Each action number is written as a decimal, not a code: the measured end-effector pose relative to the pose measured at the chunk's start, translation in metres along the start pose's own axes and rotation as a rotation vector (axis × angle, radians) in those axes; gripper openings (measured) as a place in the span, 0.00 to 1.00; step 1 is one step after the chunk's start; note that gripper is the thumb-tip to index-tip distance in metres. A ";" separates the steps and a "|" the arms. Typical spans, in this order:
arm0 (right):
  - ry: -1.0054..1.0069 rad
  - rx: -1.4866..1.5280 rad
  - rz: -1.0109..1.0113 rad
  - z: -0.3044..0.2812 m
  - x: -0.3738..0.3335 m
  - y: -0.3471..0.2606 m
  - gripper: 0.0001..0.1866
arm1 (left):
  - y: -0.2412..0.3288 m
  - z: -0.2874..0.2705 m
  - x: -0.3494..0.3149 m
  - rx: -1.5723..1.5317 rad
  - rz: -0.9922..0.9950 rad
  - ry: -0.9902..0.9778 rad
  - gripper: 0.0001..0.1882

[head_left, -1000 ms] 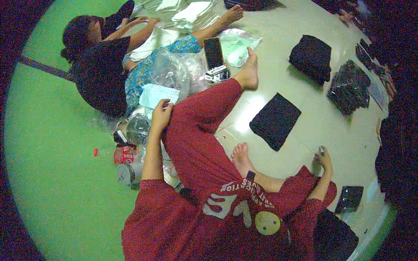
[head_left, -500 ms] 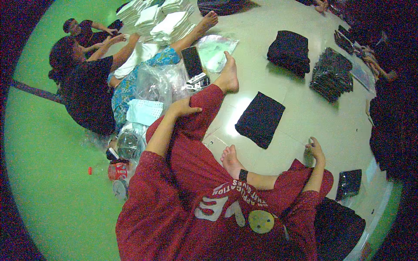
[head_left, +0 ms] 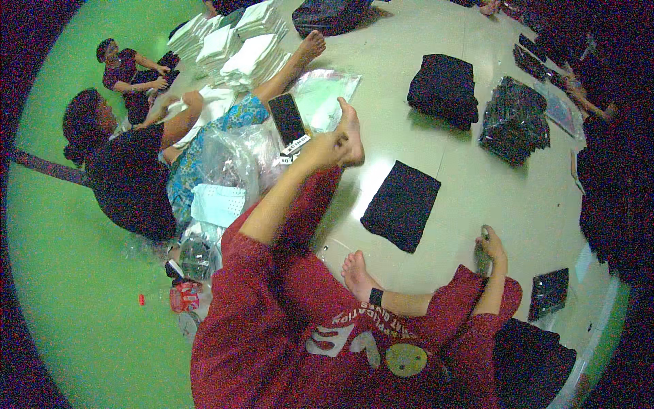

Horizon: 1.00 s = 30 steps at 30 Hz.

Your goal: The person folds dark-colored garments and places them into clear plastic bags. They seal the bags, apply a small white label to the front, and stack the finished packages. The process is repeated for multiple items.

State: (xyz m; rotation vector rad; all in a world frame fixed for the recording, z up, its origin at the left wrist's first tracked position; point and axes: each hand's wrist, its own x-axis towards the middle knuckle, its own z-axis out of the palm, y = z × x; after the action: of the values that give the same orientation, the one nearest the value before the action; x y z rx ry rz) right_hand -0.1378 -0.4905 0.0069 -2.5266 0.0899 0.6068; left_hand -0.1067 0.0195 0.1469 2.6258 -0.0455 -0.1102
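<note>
My left hand [head_left: 332, 148] is at the ankle of my outstretched left leg, close to the bare foot [head_left: 350, 129]. Motion smears its fingers. A black phone [head_left: 288, 117] and white printed tags [head_left: 295, 146] lie just left of that hand. Over the floor by my right knee, my right hand [head_left: 494, 247] has its fingers curled together around something small and pale at the fingertips, too small to name. Between my legs, a folded black garment [head_left: 402, 206] lies flat on the floor, apart from both hands.
Ahead stand a folded black cloth pile [head_left: 444, 92] and a stack of plastic-wrapped black packages [head_left: 516, 124]. White folded stacks [head_left: 253, 58] rise at the far left. A seated person [head_left: 133, 177], clear plastic bags [head_left: 235, 153] and a red-labelled bottle [head_left: 184, 297] are on my left.
My left hand has left my knee and reached forward to the ankle. My right hand stays beside the right knee, fingers still curled. The view has shifted slightly.
</note>
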 end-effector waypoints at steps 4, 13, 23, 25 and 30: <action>0.002 0.195 0.078 -0.001 -0.007 -0.007 0.24 | -0.036 0.021 0.100 -0.130 -0.047 0.582 0.11; -0.062 0.071 0.099 -0.014 -0.001 -0.035 0.25 | -0.148 0.076 0.191 0.078 -0.493 0.410 0.12; 0.001 0.097 -0.041 0.005 0.004 -0.021 0.25 | -0.151 0.045 0.180 -0.029 -0.418 0.481 0.14; 0.005 0.099 -0.029 0.006 0.004 -0.018 0.25 | -0.132 0.035 0.173 0.037 -0.483 0.541 0.13; 0.121 -0.068 -0.142 0.011 0.005 -0.012 0.26 | -0.055 0.018 0.146 0.183 -0.171 0.634 0.10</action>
State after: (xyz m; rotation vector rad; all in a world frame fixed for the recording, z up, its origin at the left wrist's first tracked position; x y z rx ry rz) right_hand -0.1352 -0.4742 0.0022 -2.6073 -0.0678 0.4069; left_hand 0.0374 0.0510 0.0938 2.7150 0.4023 0.6954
